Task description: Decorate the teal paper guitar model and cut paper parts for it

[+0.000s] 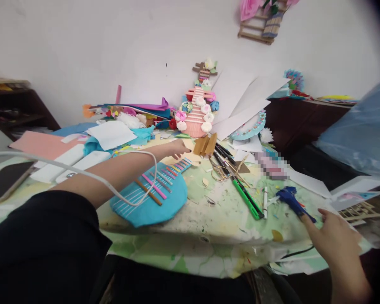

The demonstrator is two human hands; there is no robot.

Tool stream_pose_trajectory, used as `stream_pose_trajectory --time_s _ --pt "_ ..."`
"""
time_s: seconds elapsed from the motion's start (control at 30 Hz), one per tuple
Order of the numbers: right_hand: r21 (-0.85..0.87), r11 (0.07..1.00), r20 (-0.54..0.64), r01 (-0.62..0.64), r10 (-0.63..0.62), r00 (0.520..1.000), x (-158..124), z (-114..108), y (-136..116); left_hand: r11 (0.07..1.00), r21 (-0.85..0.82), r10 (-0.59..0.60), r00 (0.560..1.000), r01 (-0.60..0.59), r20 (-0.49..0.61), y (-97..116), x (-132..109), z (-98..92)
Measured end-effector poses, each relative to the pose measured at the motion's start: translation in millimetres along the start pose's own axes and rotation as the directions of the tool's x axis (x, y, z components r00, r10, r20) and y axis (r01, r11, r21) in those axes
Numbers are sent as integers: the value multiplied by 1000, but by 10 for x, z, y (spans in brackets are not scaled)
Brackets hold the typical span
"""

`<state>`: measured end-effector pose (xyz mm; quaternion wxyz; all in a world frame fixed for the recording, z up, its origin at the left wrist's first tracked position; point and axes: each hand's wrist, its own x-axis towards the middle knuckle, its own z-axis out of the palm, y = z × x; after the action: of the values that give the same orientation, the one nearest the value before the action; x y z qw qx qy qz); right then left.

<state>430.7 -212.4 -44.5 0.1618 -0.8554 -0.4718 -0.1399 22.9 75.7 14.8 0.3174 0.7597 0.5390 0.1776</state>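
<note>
My left hand [177, 148] reaches far across the table, fingers curled down near the neck end of a blue paper guitar [152, 198] with coloured sticks on it, beside some folded brown cardboard [205, 145]. What its fingers hold, if anything, is hidden. My right hand [332, 238] rests at the table's right edge, fingertips touching the handle end of a blue glue gun [291, 200], fingers loosely spread.
Scissors [218, 171], black pens [223, 154], a green cutter [248, 200] and a white marker [265, 202] lie mid-table. A pink stick guitar with paper flowers [198, 114] leans on the wall beside white sheets [240, 105]. A phone [6, 179] and white power banks [72, 160] lie left.
</note>
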Motion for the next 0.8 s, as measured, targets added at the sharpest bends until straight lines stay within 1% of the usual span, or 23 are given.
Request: stream_pose_trajectory --time_s 0.07,0.1,0.2,0.23,0.27,0.3,0.37,0.47,0.6,0.67,0.73,0.8 --pt "-60 998 1 -12 12 1000 17 90 24 977 158 160 983 -144 -95 44 -20 65" --pt "-64 998 2 1 -1 1000 30 137 23 965 187 206 973 -184 -105 78 -43 106" --pt "-6 997 -18 80 -80 997 103 279 18 910 293 326 943 -294 -67 185 -141 247" --pt "14 995 -32 102 -101 994 134 322 23 846 409 383 923 -341 -24 212 -174 297" --pt "28 993 -45 116 -115 992 166 360 31 786 505 405 914 -356 14 232 -202 345" --pt "34 992 -56 123 -121 991 197 390 39 746 569 397 917 -345 36 245 -224 388" --pt "37 992 -67 124 -122 990 254 419 52 721 611 379 924 -327 47 253 -247 450" --pt "43 990 -56 138 -135 989 326 400 53 739 596 362 931 -315 43 244 -243 473" --pt "48 973 -15 228 -227 974 433 393 58 808 520 335 942 -277 -20 225 -208 404" --pt "33 968 19 250 -251 968 478 427 71 855 451 317 947 -256 -62 204 -182 355" --pt "13 974 37 227 -228 973 488 461 81 903 357 295 949 -239 -110 171 -158 310" --pt "8 982 28 188 -188 982 449 457 79 947 231 263 952 -223 -157 132 -146 275"
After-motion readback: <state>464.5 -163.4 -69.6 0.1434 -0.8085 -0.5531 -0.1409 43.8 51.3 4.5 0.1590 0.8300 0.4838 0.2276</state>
